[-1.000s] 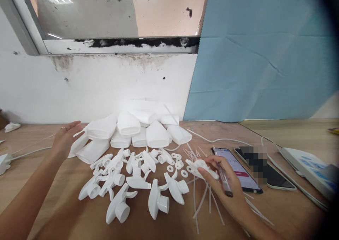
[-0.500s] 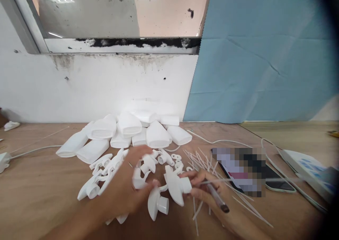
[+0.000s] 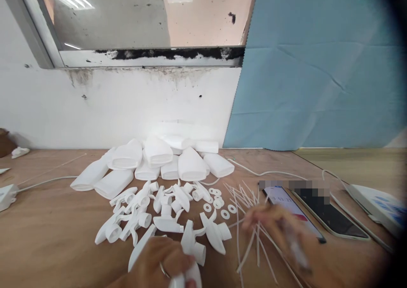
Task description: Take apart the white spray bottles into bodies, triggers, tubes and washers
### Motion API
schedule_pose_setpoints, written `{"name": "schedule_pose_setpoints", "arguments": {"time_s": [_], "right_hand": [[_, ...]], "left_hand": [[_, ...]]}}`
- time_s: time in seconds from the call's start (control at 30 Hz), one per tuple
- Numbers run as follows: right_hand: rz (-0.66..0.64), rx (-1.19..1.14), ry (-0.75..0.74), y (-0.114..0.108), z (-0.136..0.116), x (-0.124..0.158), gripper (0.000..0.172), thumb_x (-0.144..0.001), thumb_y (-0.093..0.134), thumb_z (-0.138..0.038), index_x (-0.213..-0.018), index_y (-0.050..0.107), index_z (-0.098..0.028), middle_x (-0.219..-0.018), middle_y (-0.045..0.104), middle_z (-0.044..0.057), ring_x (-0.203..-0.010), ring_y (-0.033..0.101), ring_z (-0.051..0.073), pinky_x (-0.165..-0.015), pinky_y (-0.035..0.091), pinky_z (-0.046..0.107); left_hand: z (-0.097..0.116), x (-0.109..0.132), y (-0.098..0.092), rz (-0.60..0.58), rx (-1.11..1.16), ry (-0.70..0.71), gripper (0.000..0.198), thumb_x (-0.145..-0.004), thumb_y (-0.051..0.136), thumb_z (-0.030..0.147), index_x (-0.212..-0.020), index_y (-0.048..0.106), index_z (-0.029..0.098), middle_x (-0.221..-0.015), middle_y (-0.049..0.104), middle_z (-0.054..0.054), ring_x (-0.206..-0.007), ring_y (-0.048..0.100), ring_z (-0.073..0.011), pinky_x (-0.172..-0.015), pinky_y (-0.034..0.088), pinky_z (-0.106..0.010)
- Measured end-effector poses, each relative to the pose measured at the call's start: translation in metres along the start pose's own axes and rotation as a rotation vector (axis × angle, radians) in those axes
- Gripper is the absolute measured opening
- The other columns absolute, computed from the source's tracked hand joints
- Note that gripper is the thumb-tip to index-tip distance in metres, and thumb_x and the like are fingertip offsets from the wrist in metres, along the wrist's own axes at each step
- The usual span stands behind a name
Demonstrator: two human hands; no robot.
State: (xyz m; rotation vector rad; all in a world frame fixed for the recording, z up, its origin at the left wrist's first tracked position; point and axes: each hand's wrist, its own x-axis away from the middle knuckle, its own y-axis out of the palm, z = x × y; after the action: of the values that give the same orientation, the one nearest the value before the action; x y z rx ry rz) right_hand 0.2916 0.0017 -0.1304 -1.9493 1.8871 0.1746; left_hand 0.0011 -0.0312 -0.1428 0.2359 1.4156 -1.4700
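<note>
My left hand [image 3: 163, 256], with a ring on one finger, is closed around a white trigger spray head [image 3: 187, 277] at the bottom edge of the view. Much of that spray head is hidden by the fingers and the frame edge. My right hand [image 3: 276, 226], smeared by motion, is over the thin white tubes [image 3: 251, 237] and has a pen-like stick [image 3: 297, 252] with a dark end tucked in it. Whether its fingertips touch a tube, I cannot tell. Between the hands lies another spray head [image 3: 214, 233], among several loose ones.
White flattened bottles [image 3: 192, 165] are piled against the wall. Small white rings [image 3: 218, 202] lie beside the tubes. Two phones [image 3: 330, 214] are to the right, near a white cable [image 3: 270, 169] and a power strip [image 3: 378, 205]. Another white cable [image 3: 47, 182] runs along the left.
My left hand has come down toward the front edge and now grips a spray head. My right hand has left the spray head beside it and moved right over the tubes.
</note>
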Motion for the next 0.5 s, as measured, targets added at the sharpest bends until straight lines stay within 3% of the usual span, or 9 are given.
{"name": "schedule_pose_setpoints", "arguments": {"time_s": [0.07,0.13,0.2,0.23,0.3,0.4,0.5], "right_hand": [[0.299,0.349,-0.201,-0.03,0.026,-0.027,0.012,-0.083,0.058,-0.038,-0.082,0.065,-0.029,-0.08,0.07,0.006,-0.077,0.067,0.027,-0.076,0.051,0.044],[0.228,0.549,-0.314,-0.055,0.047,-0.046,0.013,-0.081,0.059,-0.036,-0.087,0.068,-0.029,-0.091,0.071,0.007,-0.088,0.066,0.029,-0.086,0.048,0.047],[-0.019,0.684,-0.381,-0.071,0.059,-0.053,0.023,-0.084,0.052,-0.029,-0.1,0.069,-0.03,-0.109,0.069,0.006,-0.103,0.063,0.028,-0.093,0.046,0.045],[-0.108,0.732,-0.411,-0.075,0.061,-0.053,0.027,-0.085,0.05,-0.027,-0.105,0.067,-0.03,-0.114,0.068,0.005,-0.107,0.061,0.027,-0.094,0.045,0.045],[-0.144,0.808,-0.462,-0.076,0.06,-0.051,0.03,-0.086,0.049,-0.026,-0.113,0.063,-0.028,-0.117,0.066,0.006,-0.107,0.06,0.027,-0.093,0.045,0.046],[0.043,0.703,-0.35,-0.062,0.049,-0.044,0.029,-0.089,0.05,-0.033,-0.116,0.057,-0.026,-0.109,0.066,0.009,-0.098,0.061,0.026,-0.088,0.045,0.043],[0.138,0.361,-0.121,-0.036,0.036,-0.036,0.035,-0.095,0.036,-0.044,-0.12,0.049,-0.025,-0.076,0.064,0.004,-0.071,0.061,0.021,-0.071,0.048,0.036]], "left_hand": [[-0.001,-0.006,-0.003,-0.008,0.226,-0.28,0.015,-0.091,0.041,0.035,-0.098,0.051,0.026,-0.062,0.058,0.0,-0.05,0.055,-0.0144,-0.046,0.047,-0.025],[-0.002,-0.015,-0.001,-0.057,0.531,-0.54,0.02,-0.09,0.044,0.044,-0.094,0.05,0.026,-0.067,0.057,0.0,-0.053,0.055,-0.0126,-0.046,0.047,-0.022],[-0.002,-0.022,0.005,-0.085,0.801,-0.674,0.029,-0.085,0.053,0.049,-0.102,0.049,0.026,-0.076,0.058,0.0,-0.061,0.057,-0.0126,-0.053,0.049,-0.022],[-0.003,-0.025,0.008,-0.1,0.882,-0.709,0.035,-0.083,0.057,0.049,-0.109,0.049,0.026,-0.083,0.059,-0.001,-0.068,0.059,-0.0134,-0.058,0.051,-0.024],[-0.005,-0.026,0.012,-0.136,0.913,-0.732,0.042,-0.082,0.062,0.044,-0.118,0.05,0.026,-0.098,0.06,-0.004,-0.086,0.06,-0.0167,-0.074,0.051,-0.028],[-0.011,-0.024,0.011,-0.12,0.785,-0.711,0.031,-0.083,0.063,0.035,-0.112,0.06,0.026,-0.117,0.054,-0.005,-0.113,0.05,-0.0213,-0.098,0.041,-0.032],[-0.018,-0.02,0.011,-0.091,0.704,-0.69,0.025,-0.082,0.064,0.033,-0.107,0.064,0.028,-0.121,0.05,-0.004,-0.116,0.048,-0.0214,-0.099,0.039,-0.032]]}}
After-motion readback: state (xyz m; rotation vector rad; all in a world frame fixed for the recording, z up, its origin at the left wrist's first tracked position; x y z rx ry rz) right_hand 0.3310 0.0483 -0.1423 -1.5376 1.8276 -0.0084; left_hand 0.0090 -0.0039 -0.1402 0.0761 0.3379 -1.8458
